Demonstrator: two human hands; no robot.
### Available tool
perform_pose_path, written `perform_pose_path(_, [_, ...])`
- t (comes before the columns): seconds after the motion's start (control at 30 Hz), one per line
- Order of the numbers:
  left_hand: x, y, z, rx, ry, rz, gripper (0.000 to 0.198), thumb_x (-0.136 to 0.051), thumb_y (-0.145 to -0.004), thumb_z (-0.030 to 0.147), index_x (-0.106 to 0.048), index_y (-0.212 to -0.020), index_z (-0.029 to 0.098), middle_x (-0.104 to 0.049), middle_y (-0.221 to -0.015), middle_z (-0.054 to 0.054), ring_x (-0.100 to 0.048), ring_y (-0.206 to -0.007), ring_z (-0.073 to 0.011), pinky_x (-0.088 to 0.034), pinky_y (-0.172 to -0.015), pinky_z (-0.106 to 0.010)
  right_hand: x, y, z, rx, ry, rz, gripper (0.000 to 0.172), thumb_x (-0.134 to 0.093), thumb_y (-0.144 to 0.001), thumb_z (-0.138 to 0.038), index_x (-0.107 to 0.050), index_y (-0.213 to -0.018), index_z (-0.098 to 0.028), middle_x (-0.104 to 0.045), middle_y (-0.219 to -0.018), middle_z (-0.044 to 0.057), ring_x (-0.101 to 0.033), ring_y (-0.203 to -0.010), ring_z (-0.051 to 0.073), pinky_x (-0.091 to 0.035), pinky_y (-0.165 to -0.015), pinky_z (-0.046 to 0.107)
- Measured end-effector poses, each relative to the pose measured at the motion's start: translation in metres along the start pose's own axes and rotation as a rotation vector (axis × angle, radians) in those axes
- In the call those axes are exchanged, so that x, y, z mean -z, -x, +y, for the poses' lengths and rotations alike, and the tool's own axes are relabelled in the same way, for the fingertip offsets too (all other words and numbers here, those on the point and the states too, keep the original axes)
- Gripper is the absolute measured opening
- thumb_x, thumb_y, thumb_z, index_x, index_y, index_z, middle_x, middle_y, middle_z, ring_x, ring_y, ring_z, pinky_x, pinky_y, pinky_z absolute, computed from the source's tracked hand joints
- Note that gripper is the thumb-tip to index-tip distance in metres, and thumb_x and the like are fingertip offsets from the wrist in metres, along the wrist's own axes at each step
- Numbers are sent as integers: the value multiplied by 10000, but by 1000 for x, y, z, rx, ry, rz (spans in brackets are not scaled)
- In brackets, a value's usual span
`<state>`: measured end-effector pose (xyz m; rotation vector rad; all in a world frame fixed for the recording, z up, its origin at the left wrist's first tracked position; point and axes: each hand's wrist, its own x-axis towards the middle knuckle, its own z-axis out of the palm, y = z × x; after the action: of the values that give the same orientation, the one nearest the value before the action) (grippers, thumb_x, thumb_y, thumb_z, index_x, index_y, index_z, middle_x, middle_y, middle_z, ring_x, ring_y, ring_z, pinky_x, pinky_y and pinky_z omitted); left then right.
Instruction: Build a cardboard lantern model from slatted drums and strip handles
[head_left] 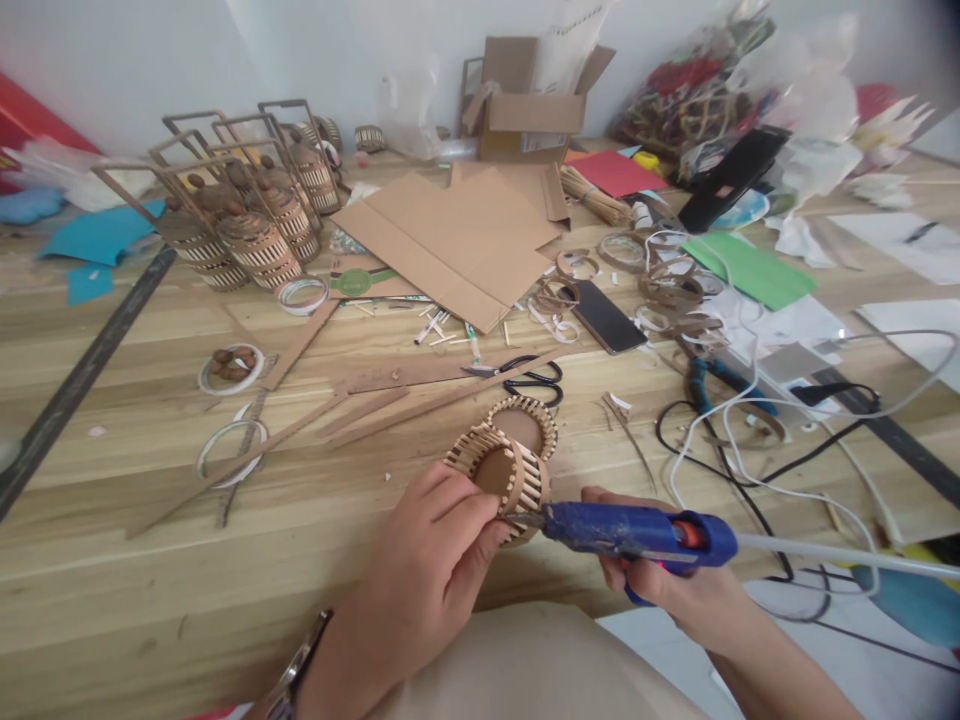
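Low in the middle, my left hand (427,545) grips a small round basket (531,482) built of short wooden sticks, with a cardboard band round its rim. The basket tilts on its side, its open end facing up and left. My right hand (675,590) is wrapped round a blue hot glue gun (622,530), with a long white glue stick (840,553) sticking out of its back. The nozzle points left, at the basket's band beside my left thumb. Just behind lies a second stick ring (538,425) with a cardboard base.
Black-handled scissors (532,380) and cardboard strips (405,400) lie beyond the basket. Finished stick lanterns with handles (259,240) stand back left. Cardboard sheets (450,240), a phone (609,318), tape rolls (231,368) and tangled white cables (739,420) cover much of the table.
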<state>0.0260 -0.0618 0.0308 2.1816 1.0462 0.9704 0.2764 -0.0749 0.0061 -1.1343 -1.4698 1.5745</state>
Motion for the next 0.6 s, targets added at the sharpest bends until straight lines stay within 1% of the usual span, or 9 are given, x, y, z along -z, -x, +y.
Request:
perform_pose_path(0.2, [1,0,1,2,3,0,135,-482,-972,116,-601,-914,147,-606,-846,-41,-509,-829,-173,-446,-782,-298,-2,-1,-3,59,21,15,429,-697,-773,-612,-532,-690,-224,-523,-592,-34,-427,-491,122,-320,-458,240])
perform_pose_path(0.37, [1,1,1,19,30,4,130,-493,-971,127,-601,-903,152,-606,-842,-38,-514,-832,-172,-448,-775,-294,-3,-3,-6,63,56,4,464,-670,-772,-658,-540,-672,-224,-535,-604,-23,-451,-496,132,-337,-455,251])
perform_pose_path(0.6, [0,2,1,38,74,13,136,-498,-972,139,-605,-890,157,-607,-829,-32,-532,-816,-162,-455,-775,-287,-5,-4,-10,109,114,40,475,-651,-784,-670,-532,-652,-228,-526,-567,-22,-451,-481,135,-373,-474,263])
